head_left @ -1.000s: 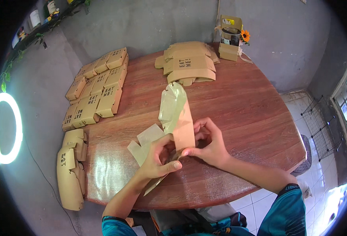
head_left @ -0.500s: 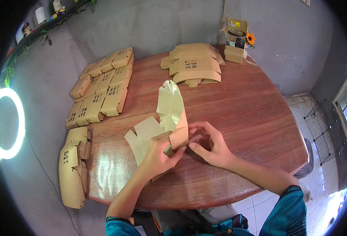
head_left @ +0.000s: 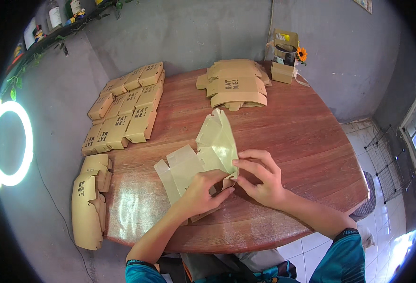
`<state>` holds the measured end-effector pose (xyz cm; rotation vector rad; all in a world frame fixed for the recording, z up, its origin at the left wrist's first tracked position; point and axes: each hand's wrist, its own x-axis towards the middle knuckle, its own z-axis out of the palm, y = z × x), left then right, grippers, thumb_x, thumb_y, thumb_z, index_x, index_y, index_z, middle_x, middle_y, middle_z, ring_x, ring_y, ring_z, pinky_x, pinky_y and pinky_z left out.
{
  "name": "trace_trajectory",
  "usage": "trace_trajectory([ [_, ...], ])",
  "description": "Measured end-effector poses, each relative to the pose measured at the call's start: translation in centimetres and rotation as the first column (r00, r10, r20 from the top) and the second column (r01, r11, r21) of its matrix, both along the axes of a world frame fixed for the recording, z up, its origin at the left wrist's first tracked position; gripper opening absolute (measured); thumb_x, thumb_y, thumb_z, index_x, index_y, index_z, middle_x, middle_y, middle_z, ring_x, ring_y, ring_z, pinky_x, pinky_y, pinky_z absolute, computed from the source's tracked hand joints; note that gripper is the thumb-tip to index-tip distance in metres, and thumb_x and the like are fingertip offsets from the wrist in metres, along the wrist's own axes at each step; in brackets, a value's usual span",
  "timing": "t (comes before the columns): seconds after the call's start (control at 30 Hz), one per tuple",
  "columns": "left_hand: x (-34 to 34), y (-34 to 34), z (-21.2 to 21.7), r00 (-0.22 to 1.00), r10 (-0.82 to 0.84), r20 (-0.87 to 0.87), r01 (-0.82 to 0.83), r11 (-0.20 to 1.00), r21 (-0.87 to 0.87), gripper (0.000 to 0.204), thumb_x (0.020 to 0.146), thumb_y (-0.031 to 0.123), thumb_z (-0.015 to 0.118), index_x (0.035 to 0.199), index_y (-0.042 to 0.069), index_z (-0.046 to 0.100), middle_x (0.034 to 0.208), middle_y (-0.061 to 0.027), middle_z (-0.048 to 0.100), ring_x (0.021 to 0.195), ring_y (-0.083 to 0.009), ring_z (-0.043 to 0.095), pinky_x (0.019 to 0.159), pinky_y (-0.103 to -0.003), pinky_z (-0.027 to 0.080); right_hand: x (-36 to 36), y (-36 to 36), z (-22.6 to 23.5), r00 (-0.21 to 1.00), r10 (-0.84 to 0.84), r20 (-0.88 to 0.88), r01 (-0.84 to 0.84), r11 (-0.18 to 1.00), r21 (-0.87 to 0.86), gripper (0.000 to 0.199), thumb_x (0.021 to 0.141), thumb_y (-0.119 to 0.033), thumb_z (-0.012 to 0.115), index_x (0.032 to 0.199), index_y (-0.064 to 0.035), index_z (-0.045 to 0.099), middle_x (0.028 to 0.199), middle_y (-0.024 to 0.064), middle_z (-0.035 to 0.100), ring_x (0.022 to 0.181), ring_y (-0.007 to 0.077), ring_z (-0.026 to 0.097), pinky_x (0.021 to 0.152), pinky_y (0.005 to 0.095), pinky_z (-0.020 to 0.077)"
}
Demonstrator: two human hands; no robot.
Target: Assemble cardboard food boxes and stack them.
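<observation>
A partly folded brown cardboard box (head_left: 216, 141), its pale shiny inside turned up, is between my hands near the middle front of the table. One long panel stands up and leans away, while other panels lie flatter to the left. My left hand (head_left: 204, 192) pinches the near corner, fingers closed on the folded flaps. My right hand (head_left: 264, 178) grips the right edge of the raised panel between thumb and fingers. The flaps under my left fingers are partly hidden.
Folded brown boxes (head_left: 121, 123) stand in rows at the back left of the wooden table (head_left: 297, 155). Flat box blanks (head_left: 238, 85) are stacked at the back, and more blanks (head_left: 88, 207) overhang the left edge. A cardboard carrier (head_left: 283, 61) stands at the far right.
The raised panel has swung open to the right and shows more of its inside. My right hand has moved up and right onto its edge; my left hand has shifted slightly right.
</observation>
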<state>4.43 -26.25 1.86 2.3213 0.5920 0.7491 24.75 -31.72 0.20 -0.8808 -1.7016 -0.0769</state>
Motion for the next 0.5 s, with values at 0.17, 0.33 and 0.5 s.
trace_trajectory([
  [0.17, -0.5, 0.3, 0.5, 0.996, -0.080, -0.027, 0.081, 0.995, 0.057, 0.029, 0.083, 0.011, 0.079, 0.107, -0.001, 0.067, 0.091, -0.0169, 0.069, 0.078, -0.0322, 0.067, 0.072, -0.037, 0.053, 0.1, 0.3, 0.1, 0.996, -0.030, 0.083, 0.026, 0.998, 0.050, 0.045, 0.075, -0.004, 0.083, 0.117, -0.0146, 0.072, 0.115, 0.0014, 0.068, 0.097, 0.0191, 0.065, 0.094, 0.0354, 0.0431],
  [0.33, -0.4, 0.2, 1.3, 0.999, -0.017, -0.037, 0.016, 1.000, -0.026, 0.029, 0.085, 0.008, 0.078, 0.110, -0.003, 0.066, 0.091, -0.0153, 0.070, 0.083, -0.0253, 0.072, 0.075, -0.035, 0.055, 0.7, 0.4, 0.1, 0.986, -0.060, 0.155, 0.047, 0.995, 0.086, 0.033, 0.074, -0.006, 0.082, 0.105, -0.0140, 0.074, 0.110, 0.0000, 0.073, 0.102, 0.0155, 0.068, 0.097, 0.0395, 0.0422],
  [0.5, -0.7, 0.1, 1.0, 0.994, -0.004, 0.109, 0.023, 0.984, -0.177, 0.018, 0.090, 0.002, 0.073, 0.103, -0.004, 0.062, 0.089, -0.0103, 0.072, 0.090, -0.0176, 0.074, 0.082, -0.030, 0.057, 1.0, 0.3, 0.5, 0.966, -0.066, 0.250, 0.024, 0.986, 0.165, 0.024, 0.076, -0.009, 0.081, 0.098, -0.0142, 0.074, 0.109, 0.0007, 0.074, 0.103, 0.0177, 0.069, 0.097, 0.0417, 0.0438],
])
